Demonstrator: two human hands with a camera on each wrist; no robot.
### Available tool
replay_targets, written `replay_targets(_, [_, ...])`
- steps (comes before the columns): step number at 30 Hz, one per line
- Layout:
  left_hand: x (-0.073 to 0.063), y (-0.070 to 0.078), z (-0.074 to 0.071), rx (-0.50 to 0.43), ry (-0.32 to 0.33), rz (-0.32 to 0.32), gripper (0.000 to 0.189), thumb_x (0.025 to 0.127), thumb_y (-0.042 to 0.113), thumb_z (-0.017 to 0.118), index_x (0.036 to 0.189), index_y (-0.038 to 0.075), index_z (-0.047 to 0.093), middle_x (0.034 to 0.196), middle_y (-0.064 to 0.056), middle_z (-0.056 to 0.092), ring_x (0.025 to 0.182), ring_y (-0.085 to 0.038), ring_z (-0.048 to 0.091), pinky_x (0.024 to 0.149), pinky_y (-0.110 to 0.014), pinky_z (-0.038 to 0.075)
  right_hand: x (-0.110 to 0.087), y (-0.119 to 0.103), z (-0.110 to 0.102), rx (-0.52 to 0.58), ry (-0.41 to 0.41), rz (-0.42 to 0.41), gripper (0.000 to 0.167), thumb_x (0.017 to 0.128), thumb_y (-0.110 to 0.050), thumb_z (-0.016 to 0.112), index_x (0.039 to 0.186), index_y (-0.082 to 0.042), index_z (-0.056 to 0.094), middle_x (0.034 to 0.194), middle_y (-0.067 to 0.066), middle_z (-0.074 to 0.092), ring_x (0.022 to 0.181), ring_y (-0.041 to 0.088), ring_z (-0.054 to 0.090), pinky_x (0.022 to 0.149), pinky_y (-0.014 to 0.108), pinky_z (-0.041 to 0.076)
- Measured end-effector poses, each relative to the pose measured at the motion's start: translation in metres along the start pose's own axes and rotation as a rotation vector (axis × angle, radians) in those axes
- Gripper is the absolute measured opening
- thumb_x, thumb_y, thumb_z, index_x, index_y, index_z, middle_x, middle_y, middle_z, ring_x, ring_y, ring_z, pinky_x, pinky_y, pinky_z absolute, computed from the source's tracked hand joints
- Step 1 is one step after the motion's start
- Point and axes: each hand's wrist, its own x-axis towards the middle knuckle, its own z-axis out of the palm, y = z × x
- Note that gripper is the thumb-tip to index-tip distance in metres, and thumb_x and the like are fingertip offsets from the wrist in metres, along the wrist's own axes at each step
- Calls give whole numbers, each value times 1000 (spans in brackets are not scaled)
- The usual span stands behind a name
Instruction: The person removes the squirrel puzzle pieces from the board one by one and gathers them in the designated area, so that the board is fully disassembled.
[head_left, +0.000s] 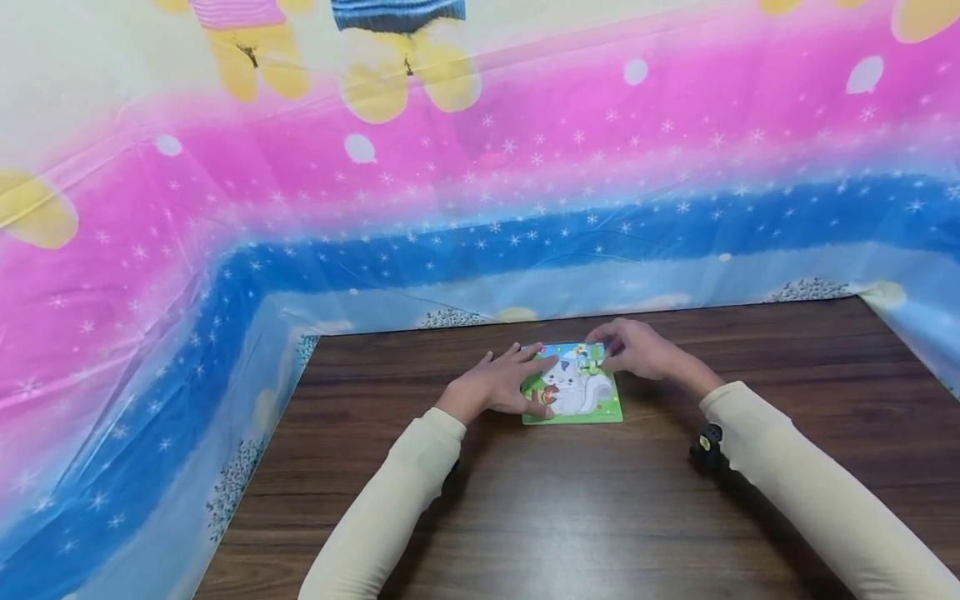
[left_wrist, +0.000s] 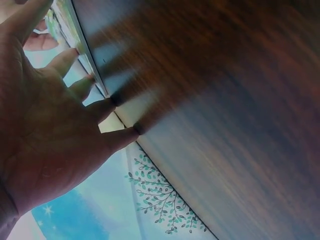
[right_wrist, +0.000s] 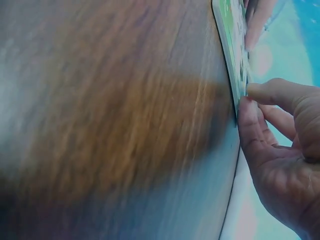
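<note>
A square picture puzzle board (head_left: pixel 581 406) with a white squirrel on a green and blue ground lies flat on the table. My left hand (head_left: pixel 498 385) spreads its fingers over the board's left side, the thumb near the lower left. At the upper right corner my right hand (head_left: pixel 636 348) has its thumb and fingertips together. They seem to pinch a small greenish puzzle piece (head_left: pixel 590 367), mostly covered by the fingers. The right wrist view has these fingertips right at the end of the board (right_wrist: pixel 231 47), seen almost edge-on.
The dark wooden table (head_left: pixel 570 508) extends around the board and reflects light in front. Behind it and along the left hangs a pink and blue patterned cloth (head_left: pixel 480 200). A black wrist device (head_left: pixel 707 447) sits under the right sleeve.
</note>
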Motion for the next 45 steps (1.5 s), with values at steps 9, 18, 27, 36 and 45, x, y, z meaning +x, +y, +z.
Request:
replay_targets(9, [-1,0,1,-27,4,4,94,95,62,71,170,40,19,181,4,5,168,-33,-1,132,-67,4,-25,20,-24,99,44,28,44,98,-9,73,142,-11,65,127,15,71,103,23,71,77,34,56])
replay_targets(18, [-1,-1,3,-45,14,2,95,95,62,72,170,37,20,181,4,5,168,-33,0,133,-67,3,-65,64,-64,96,38,81,45,98,-9,73,142,-6,63,114,14,75,95,16,69,73,32,55])
replay_targets(27, [-3,-1,4,-30,16,4,94,95,64,70,170,39,19,181,5,4,168,-32,-1,133,-67,2,-85,101,-79,37,41,112,45,96,-9,75,140,-3,64,95,8,68,75,9,57,62,27,48])
replay_targets(36, [-1,-2,4,-13,8,0,94,96,64,68,170,39,16,181,5,2,168,-30,-2,133,-65,1,-89,106,-80,-97,55,65,44,94,-11,79,136,-7,69,130,23,60,101,26,61,75,31,47])
replay_targets(45, [-2,-4,3,-17,-7,14,95,96,65,66,171,39,13,181,4,-1,168,-31,-5,133,-66,0,-86,99,-83,-106,24,57,49,92,-6,79,139,-9,68,132,23,57,99,25,53,77,34,44])
